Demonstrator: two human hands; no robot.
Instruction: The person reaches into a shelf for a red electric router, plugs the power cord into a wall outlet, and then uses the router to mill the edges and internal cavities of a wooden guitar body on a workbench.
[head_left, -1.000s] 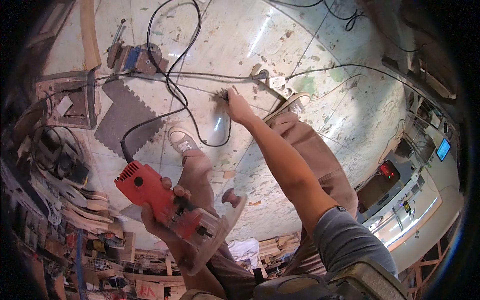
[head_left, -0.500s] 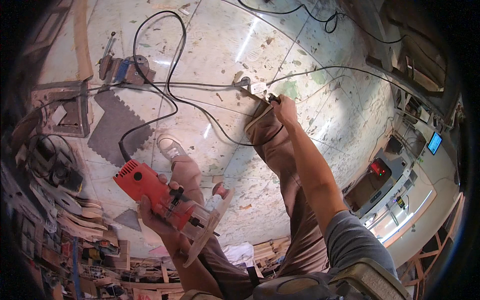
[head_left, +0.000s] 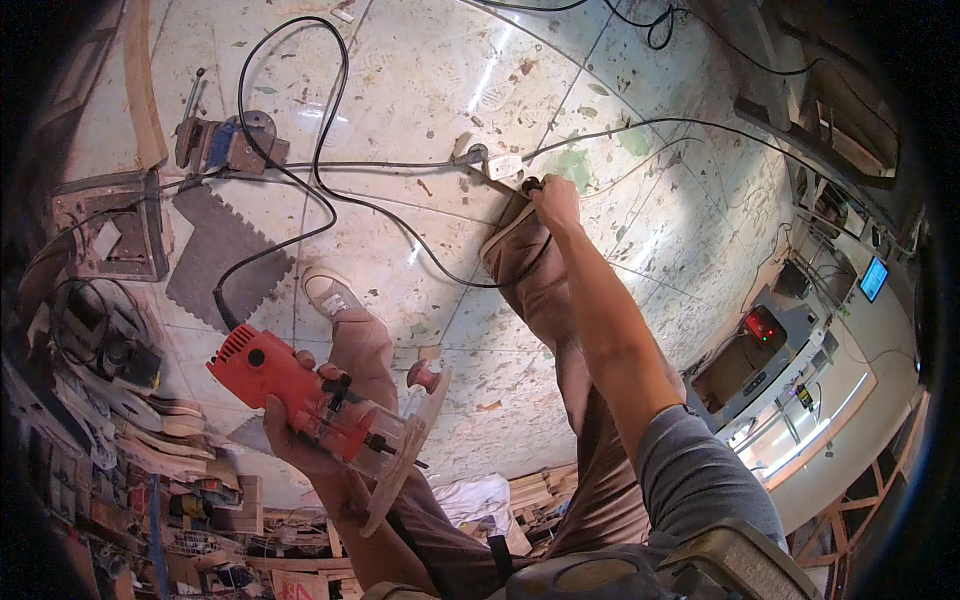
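My left hand, at lower left, grips a red power router with a clear base and a red side knob. Its black cord loops across the dirty tiled floor. At upper middle, my right hand pinches a black plug just beside a white power strip, above my right foot; whether the plug touches the strip I cannot tell. Another plug sits at the strip's left end. My left shoe is between router and cord.
A metal vise, grey interlocking mats and a square metal plate lie left. Stacked wooden offcuts fill the lower left. A grey machine with red panel and a blue screen are right; a dark frame is upper right.
My right hand has moved right and slightly up with the plug, to the power strip, dragging cord with it. My right leg shifted. My left hand still holds the router, now farther left in view.
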